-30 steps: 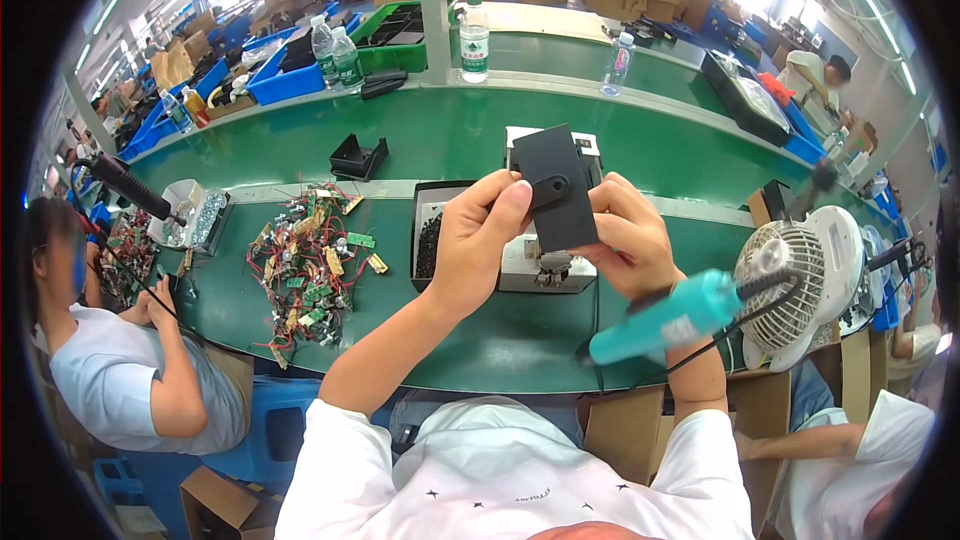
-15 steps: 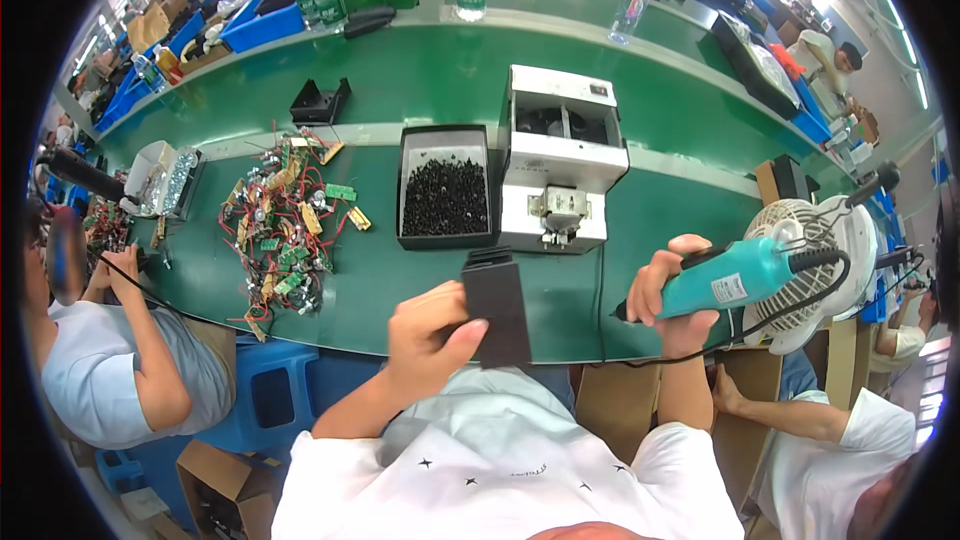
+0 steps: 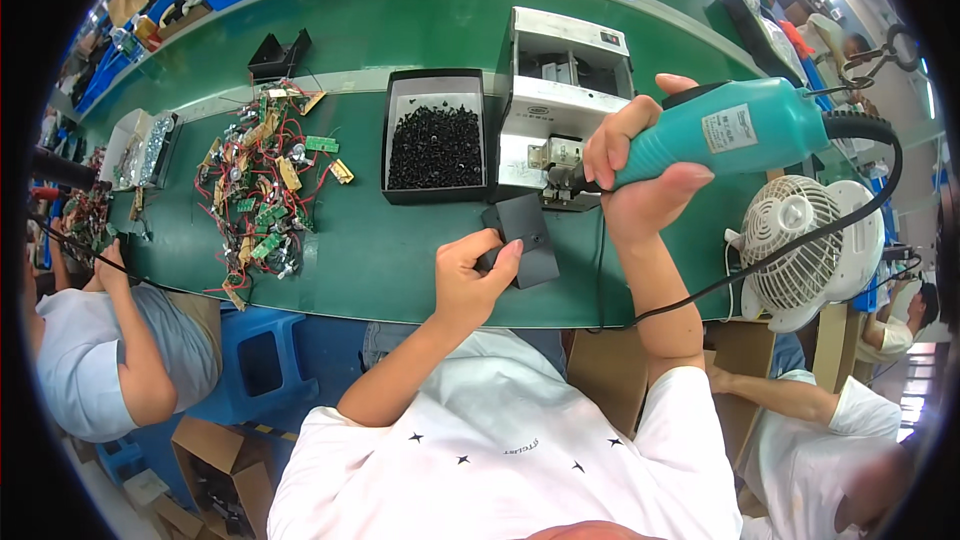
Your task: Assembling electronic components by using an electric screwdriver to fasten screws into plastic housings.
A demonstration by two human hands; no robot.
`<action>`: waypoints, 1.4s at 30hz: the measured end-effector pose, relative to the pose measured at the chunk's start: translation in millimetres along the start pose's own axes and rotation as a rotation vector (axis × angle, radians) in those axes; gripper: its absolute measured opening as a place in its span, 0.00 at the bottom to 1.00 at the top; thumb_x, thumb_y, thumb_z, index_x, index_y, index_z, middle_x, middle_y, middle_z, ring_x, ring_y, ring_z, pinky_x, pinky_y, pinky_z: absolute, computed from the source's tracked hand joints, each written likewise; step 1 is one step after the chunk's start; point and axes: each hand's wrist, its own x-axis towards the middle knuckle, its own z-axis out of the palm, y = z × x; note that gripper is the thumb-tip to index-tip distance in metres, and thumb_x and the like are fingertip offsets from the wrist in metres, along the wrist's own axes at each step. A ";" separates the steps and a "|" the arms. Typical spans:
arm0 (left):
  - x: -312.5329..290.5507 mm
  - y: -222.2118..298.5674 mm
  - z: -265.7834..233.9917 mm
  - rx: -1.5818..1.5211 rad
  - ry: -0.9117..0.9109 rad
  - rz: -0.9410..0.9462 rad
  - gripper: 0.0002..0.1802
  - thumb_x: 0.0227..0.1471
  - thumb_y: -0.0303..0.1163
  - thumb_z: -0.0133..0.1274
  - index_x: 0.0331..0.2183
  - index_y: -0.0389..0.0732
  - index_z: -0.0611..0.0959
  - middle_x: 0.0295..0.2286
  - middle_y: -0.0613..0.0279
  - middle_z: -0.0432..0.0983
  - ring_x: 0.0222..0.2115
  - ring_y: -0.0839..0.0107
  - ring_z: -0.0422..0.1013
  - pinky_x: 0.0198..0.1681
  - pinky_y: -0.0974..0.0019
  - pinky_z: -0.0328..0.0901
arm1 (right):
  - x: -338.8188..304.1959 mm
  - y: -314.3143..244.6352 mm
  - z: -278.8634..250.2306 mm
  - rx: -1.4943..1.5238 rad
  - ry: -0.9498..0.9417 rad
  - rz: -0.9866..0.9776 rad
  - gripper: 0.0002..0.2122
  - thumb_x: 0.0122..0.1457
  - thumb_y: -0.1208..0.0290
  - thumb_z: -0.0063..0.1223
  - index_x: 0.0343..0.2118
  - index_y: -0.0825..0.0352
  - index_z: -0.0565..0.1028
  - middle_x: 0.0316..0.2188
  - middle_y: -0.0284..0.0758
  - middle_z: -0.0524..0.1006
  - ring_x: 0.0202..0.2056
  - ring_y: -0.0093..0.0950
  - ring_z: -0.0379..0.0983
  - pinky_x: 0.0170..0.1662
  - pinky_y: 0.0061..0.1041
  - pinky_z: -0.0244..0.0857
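My left hand [image 3: 468, 278] grips a black plastic housing [image 3: 533, 258] over the front part of the bench. My right hand [image 3: 638, 212] is wrapped round a teal electric screwdriver [image 3: 745, 130], held nearly level with its cable end to the right. The screwdriver's tip points left at the metal outlet of a white screw feeder [image 3: 522, 118]; whether they touch is hidden by my fingers. Left of the feeder sits a black box [image 3: 437, 196] with a heap of small black screws [image 3: 436, 145] in it.
Wired circuit boards [image 3: 268, 185] lie heaped on the green bench [image 3: 385, 290] to the left. At the right edge stands a white fan [image 3: 795, 225]; the screwdriver's black cable [image 3: 800, 255] loops past it. A black bracket-like part [image 3: 278, 57] lies behind. Co-workers sit on both sides.
My right hand has brought the screwdriver up and left to the feeder's outlet. My left hand has moved the housing slightly right and forward, turning it. The view has shifted too.
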 end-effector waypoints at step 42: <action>-0.4 -1.2 -1.0 0.035 0.020 0.029 0.15 0.44 0.23 0.54 0.14 0.36 0.68 0.10 0.73 0.58 0.13 0.78 0.48 0.16 0.74 0.47 | -20.5 -24.9 31.2 0.043 -0.197 0.267 0.43 0.36 0.21 0.41 0.42 0.59 0.58 0.10 0.23 0.62 0.08 0.14 0.54 0.09 0.13 0.51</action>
